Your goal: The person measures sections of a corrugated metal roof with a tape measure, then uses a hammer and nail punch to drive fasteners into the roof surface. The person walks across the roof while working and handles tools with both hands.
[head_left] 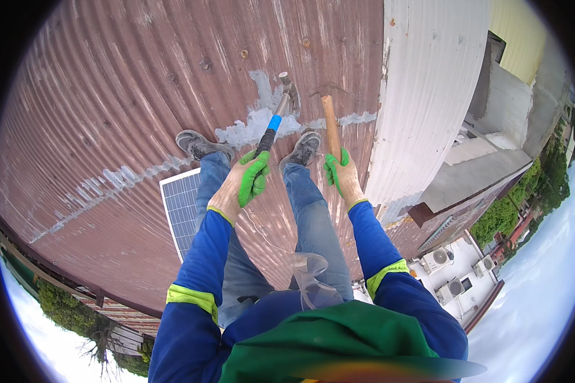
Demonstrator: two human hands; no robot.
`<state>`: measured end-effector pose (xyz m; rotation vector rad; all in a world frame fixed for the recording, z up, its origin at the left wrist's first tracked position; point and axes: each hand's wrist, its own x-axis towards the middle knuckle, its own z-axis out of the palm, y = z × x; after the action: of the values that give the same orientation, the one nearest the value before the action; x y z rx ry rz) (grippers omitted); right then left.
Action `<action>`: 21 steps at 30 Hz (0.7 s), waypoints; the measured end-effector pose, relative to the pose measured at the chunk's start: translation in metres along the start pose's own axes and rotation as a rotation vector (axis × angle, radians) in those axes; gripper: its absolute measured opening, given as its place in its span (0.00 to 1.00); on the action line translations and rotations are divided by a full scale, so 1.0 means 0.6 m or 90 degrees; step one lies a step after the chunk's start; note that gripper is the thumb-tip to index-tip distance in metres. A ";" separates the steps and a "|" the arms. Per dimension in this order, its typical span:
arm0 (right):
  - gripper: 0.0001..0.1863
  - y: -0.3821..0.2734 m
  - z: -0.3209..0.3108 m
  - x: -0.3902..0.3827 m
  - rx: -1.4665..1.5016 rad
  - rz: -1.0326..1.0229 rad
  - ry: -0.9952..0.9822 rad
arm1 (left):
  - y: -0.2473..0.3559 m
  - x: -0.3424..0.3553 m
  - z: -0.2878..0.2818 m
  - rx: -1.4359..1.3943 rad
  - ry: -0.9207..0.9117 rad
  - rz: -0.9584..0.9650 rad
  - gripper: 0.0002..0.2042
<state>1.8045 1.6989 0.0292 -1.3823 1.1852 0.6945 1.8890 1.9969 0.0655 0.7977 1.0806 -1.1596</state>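
My left hand, in a green-and-cream work glove, is closed around the black grip of a claw hammer. That hammer has a blue band, a metal shaft and a metal head pointing away from me. In a matching glove, my right hand grips the lower end of a wooden-handled hammer. Its thin dark head blends with the roof, so its exact shape is hard to make out. Both tools are held up side by side over the brown corrugated metal roof, apart from each other.
A solar panel lies beside my left leg. Grey sealant runs along a roof seam near my shoes. Clear goggles hang at my chest. Pale roofing sheets adjoin on the right, with a lower building and air-conditioner units beyond the edge.
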 end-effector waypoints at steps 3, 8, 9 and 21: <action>0.23 -0.019 -0.027 0.014 -0.062 -0.031 0.012 | -0.028 0.003 0.043 -0.011 -0.079 -0.011 0.08; 0.22 0.035 -0.104 -0.070 -0.143 0.012 0.117 | -0.053 0.050 0.123 -0.085 -0.106 -0.049 0.08; 0.23 0.049 -0.118 -0.089 -0.169 0.016 0.146 | -0.055 0.059 0.135 -0.093 -0.133 -0.030 0.08; 0.22 0.075 -0.144 -0.093 -0.078 -0.026 0.194 | -0.036 0.108 0.172 0.226 -0.044 0.099 0.13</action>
<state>1.7265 1.6369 0.0807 -1.6527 1.3651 0.5474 1.8959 1.8770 0.0370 1.0896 0.7489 -1.2524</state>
